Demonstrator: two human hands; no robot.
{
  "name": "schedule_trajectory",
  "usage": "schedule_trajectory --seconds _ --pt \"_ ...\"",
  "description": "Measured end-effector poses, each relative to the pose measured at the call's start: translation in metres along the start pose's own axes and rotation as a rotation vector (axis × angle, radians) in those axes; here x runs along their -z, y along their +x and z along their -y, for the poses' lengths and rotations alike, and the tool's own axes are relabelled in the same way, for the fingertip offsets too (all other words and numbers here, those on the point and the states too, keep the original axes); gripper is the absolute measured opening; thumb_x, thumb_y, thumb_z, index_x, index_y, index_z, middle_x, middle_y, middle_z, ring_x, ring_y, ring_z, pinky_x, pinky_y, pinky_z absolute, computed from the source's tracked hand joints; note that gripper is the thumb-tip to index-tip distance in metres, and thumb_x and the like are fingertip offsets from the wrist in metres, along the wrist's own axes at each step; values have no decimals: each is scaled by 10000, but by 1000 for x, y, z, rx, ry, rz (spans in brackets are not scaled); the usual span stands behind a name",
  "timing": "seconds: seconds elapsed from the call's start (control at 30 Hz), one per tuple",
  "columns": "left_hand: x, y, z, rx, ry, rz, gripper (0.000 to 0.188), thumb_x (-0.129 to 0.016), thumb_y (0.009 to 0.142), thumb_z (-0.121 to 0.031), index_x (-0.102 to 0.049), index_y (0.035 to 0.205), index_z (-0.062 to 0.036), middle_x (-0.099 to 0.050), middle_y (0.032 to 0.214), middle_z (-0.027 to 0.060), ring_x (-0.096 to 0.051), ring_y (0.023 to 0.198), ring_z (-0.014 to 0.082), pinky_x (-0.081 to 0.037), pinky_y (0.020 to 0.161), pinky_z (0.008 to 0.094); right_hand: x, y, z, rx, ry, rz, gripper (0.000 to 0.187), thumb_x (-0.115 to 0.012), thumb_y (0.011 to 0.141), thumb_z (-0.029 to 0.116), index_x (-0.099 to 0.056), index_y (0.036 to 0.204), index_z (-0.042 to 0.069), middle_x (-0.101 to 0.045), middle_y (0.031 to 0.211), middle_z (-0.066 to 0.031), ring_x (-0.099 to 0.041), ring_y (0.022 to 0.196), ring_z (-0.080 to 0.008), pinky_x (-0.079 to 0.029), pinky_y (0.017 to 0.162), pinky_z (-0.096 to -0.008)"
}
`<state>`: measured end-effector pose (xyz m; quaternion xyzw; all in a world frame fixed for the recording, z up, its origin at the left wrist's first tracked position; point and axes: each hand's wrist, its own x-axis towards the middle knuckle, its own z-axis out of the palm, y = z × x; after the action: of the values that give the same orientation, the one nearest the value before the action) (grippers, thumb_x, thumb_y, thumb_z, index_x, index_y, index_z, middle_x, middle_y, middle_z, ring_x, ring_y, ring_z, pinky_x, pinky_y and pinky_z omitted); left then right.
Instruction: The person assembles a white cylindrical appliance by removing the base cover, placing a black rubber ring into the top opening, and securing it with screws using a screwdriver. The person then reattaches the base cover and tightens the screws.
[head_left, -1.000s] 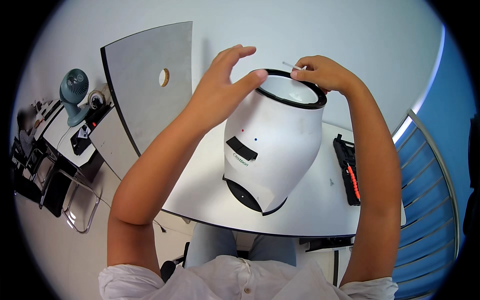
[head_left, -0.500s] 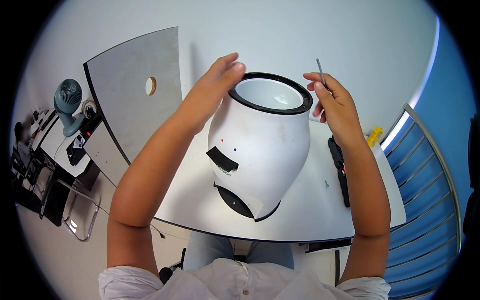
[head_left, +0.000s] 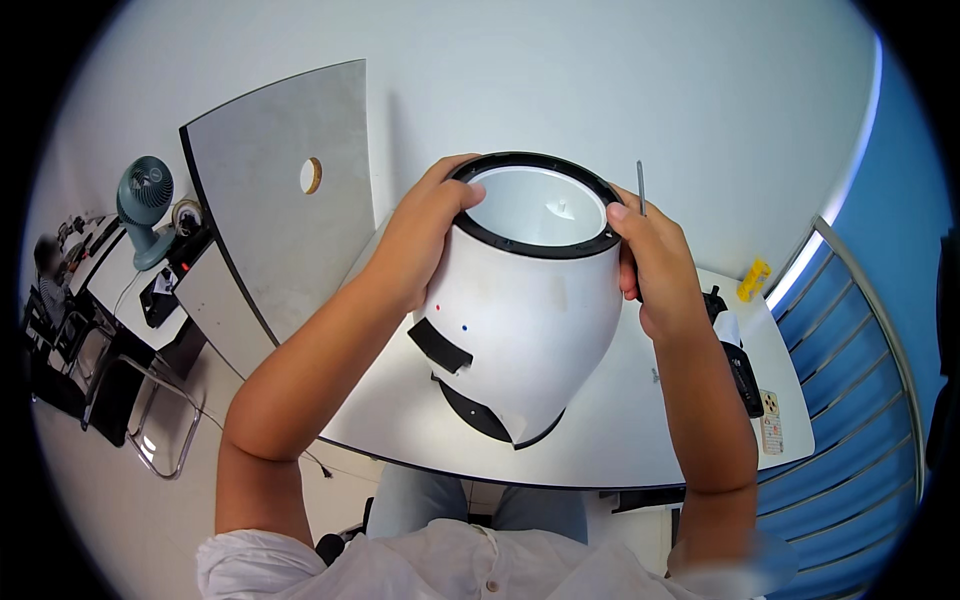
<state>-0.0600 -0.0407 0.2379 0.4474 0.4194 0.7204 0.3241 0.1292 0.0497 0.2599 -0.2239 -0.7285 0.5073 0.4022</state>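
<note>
Rounded white plastic housing [head_left: 530,330], one: set on white surface [head_left: 390,420]; flat black ring [head_left: 520,249] already seated around rim, fastening indiscernible, opening uncovered. Rim clasped by half-curled left hand [head_left: 425,225]. Slim grey metal rod [head_left: 641,188] held in curled right hand [head_left: 658,260], its thumb laid on ring.

Housing [head_left: 530,330] sits mid-table [head_left: 640,445], open end up. Left hand [head_left: 432,215] on its left rim, right hand [head_left: 655,250] on its right rim, tool [head_left: 642,185] sticking up from the right hand. Right of the right forearm [head_left: 705,420], on the table: case [head_left: 740,375], partly hidden; flat item [head_left: 771,425] in front of it; small object [head_left: 754,280] behind it. Railing [head_left: 908,400] right of table. Panel [head_left: 270,190] left of housing. Beyond that: fan [head_left: 145,200] on side desk [head_left: 113,272], chair [head_left: 100,400] in front of the desk.
</note>
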Motion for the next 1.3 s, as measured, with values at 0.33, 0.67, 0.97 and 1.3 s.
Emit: schedule_trajectory --seconds 0.33,0.67,0.97,1.3 --pt "-11 -20 -9 -185 48 -138 587 -482 759 -97 -375 1329 -3 -481 1195 145 -454 1106 216 -318 1008 323 1 12 -5 136 4 32 457 -555 819 277 -582 1207 36 -469 693 57 -337 543 -24 -270 458 -186" --pt "-2 -42 10 -443 224 -72 687 -477 686 -69 -343 1357 -8 -422 1306 162 -407 1222 246 -274 1061 350 -2 -2 -14 383 20 15 561 -584 758 250 -525 1280 52 -439 645 74 -324 546 -12 -277 509 -173" --pt "13 -74 20 -530 275 -119 717 -555 787 -249 -258 1384 16 -384 1336 176 -391 1243 256 -284 1054 372 -8 -7 -13 354 4 209 495 -511 811 253 -536 1265 57 -513 706 57 -361 555 -10 -290 494 -167" --pt "12 -86 17 -553 310 -60 818 -592 813 -402 -212 1392 33 -359 1353 194 -376 1263 279 -282 1053 390 -8 -9 -8 330 -22 247 464 -472 836 246 -542 1253 54 -551 738 49 -381 562 -13 -295 486 -166"
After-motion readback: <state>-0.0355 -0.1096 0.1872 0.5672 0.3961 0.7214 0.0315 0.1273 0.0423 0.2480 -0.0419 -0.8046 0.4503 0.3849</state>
